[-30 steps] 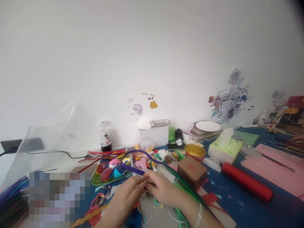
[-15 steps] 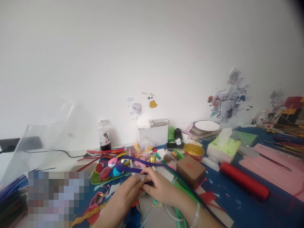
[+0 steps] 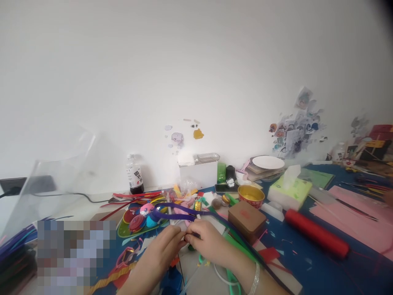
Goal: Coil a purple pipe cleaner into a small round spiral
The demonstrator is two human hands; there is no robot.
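Observation:
My left hand (image 3: 164, 248) and my right hand (image 3: 207, 239) meet fingertip to fingertip low in the middle of the view. Both are closed in a pinch on a purple ribbon (image 3: 176, 217), whose pinched part is mostly hidden by the fingers. The ribbon loops out to the left beyond the hands, and a long stretch of it runs back right past my right forearm. Left of the loop, coloured coils and a pink ball (image 3: 146, 209) lie on a green leaf-shaped tray (image 3: 123, 232).
To the right stand a brown box (image 3: 247, 219), a gold-lined red bowl (image 3: 251, 196), a tissue pack (image 3: 290, 192) and a red roll (image 3: 316, 232). A bottle (image 3: 135, 174) and a white box (image 3: 199, 174) stand by the wall. Scraps and green strips surround the hands.
My right hand has shifted slightly right and its fingers have lowered over the ribbon. The ribbon's loop has flattened a little. My left hand has hardly moved.

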